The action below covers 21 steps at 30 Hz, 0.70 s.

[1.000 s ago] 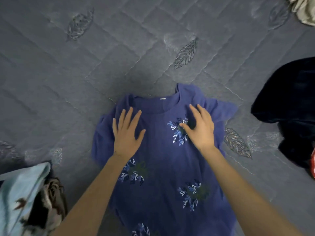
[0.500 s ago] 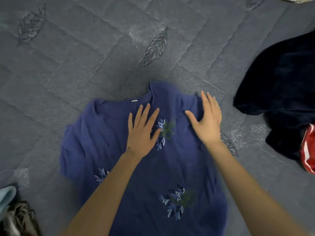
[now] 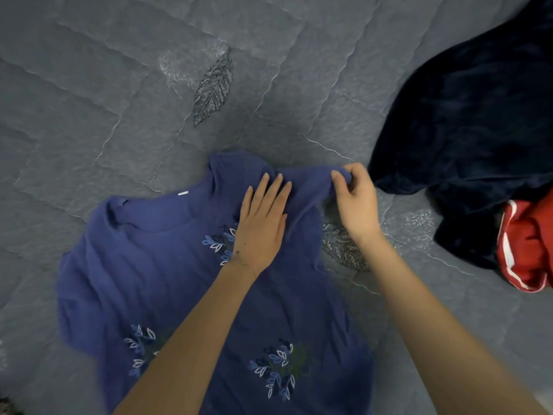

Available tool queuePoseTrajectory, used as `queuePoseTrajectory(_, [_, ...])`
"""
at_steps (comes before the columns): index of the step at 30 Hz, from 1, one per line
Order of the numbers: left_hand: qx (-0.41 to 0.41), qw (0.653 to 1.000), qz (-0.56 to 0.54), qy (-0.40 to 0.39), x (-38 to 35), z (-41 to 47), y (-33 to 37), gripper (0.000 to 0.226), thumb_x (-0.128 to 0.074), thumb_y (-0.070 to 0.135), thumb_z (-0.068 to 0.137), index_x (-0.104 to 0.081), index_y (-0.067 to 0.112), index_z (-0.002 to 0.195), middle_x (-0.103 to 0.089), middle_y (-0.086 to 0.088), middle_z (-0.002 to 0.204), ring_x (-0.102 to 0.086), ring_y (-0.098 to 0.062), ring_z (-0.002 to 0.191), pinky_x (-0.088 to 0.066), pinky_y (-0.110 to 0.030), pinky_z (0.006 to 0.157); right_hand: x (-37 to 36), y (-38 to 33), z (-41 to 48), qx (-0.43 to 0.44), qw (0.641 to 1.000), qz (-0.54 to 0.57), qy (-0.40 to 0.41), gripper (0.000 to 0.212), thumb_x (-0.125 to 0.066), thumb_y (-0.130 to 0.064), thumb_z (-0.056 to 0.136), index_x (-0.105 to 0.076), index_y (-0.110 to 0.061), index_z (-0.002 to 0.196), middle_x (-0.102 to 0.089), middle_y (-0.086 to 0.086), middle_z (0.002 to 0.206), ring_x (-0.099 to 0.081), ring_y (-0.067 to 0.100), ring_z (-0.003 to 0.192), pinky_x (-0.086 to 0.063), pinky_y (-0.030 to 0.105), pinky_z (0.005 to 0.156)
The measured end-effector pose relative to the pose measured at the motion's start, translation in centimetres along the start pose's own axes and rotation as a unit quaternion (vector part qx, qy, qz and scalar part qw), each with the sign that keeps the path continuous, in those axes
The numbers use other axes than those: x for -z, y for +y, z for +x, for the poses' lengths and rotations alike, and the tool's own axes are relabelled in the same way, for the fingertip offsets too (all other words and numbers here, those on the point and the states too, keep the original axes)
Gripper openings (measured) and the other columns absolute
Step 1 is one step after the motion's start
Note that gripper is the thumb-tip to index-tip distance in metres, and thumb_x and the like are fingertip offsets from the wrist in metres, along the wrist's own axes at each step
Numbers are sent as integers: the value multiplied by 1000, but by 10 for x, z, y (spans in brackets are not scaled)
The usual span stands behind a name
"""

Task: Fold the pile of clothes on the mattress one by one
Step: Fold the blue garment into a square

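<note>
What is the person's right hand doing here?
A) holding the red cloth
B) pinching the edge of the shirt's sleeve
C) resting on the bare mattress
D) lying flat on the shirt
B: the right hand pinches the sleeve edge of the shirt between thumb and fingers, while the left hand lies flat on it.

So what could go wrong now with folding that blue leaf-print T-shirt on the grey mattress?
1. The right hand only pinches the sleeve edge of the blue leaf-print T-shirt; it may slip mid-fold.
2. The left hand presses flat near that shoulder alone, so the rumpled opposite side could drag and crease.
3. The dark navy plush garment lies close beside the pinching hand and might get caught up.
</note>
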<state>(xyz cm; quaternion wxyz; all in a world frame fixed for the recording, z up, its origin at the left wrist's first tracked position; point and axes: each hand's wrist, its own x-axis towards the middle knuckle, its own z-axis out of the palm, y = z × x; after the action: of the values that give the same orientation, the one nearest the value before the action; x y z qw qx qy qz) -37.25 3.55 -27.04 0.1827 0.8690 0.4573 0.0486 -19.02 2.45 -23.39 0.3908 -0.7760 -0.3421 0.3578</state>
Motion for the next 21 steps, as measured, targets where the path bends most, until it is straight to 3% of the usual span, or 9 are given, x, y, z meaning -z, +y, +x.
queuePoseTrajectory(3, [4,1000,4,-19,1,5,7,52,-31,28,98,-32,15,148,-32,-6,155,-19,-25,145,-10,-45,118,17,-17,5,5,999,42,28,27,-53,-11,97,-41,-22,75,-41,-6,67,-36,-2,58,-36,15,59])
queuePoseTrajectory(6, [9,999,-8,-44,-1,15,19,55,-27,36,99,-26,20,151,-26,-5,157,-15,-24,147,-10,-50,118,31,-24,13,15,996,59,68,16,-52,-17,98,-48,-15,83,-47,-2,71,-44,7,62,-45,29,55])
queuePoseTrajectory(10, [37,997,-1,-64,-10,25,30,61,-25,48,96,-23,23,152,-21,-5,159,-15,-26,147,-7,-54,117,40,-15,23,-5,993,68,95,13,-56,-20,97,-56,-15,84,-51,-3,73,-45,3,67,-44,24,66])
queuePoseTrajectory(13, [44,994,75,-61,-20,24,28,63,-28,50,93,-27,23,150,-26,-8,157,-24,-28,145,-20,-60,112,38,2,24,-24,999,20,4,11,-67,-28,89,-67,-17,93,-64,5,97,-56,11,89,-48,27,87])
queuePoseTrajectory(16, [42,994,87,-46,-24,22,27,64,-29,50,92,-23,24,150,-26,-11,157,-24,-30,144,-22,-62,111,35,16,15,-2,990,-122,-76,48,-76,-29,81,-60,-12,122,-57,6,121,-49,16,113,-36,20,98])
queuePoseTrajectory(18, [50,996,69,-26,-23,19,28,64,-31,49,92,-24,23,150,-26,-13,157,-24,-32,144,-19,-61,112,30,14,9,-26,992,-93,-78,68,-77,-28,80,-46,-15,138,-54,1,125,-49,15,114,-38,21,97])
queuePoseTrajectory(21, [46,998,38,-14,-21,8,29,65,-33,50,93,-22,24,151,-20,-13,158,-15,-30,146,-6,-56,115,23,8,6,-95,993,-11,-67,84,-77,-25,80,-29,-15,148,-54,-3,119,-53,4,100,-40,9,83])
